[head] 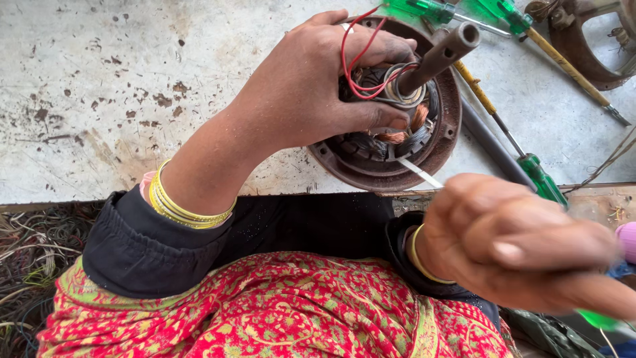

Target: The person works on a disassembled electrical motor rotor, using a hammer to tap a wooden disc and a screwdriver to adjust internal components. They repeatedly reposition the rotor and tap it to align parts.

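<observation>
The left hand (pixel 311 79) lies on top of a round motor stator (pixel 387 119) that stands on the grey, stained worktop (pixel 99 79). Its grip is closed around the upper part of the stator: the fingers curl over the far side and the thumb presses at the near side, just beside the copper windings (pixel 404 132). A dark metal shaft (pixel 440 56) rises from the middle of the stator and tilts to the right. Thin red wires (pixel 354 59) loop from the windings over the fingers of this hand. The stator sits in a rusty brown round housing (pixel 450 126), near the front edge of the worktop.

The right hand (pixel 523 245) is closer to the camera and blurred. Its grip is closed around a green-handled tool (pixel 599 319), of which only a small part shows under the fingers. A thin pale strip (pixel 417 170) reaches from this hand to the lower side of the windings and touches them there.

Behind the stator, several screwdrivers with green handles (pixel 540 176) lie on the worktop, and another rusty ring part (pixel 586 53) is in the far right corner. Both wrists carry yellow bangles (pixel 179 209) over black sleeves. A heap of loose wires (pixel 33 245) lies at the left, below the worktop edge.
</observation>
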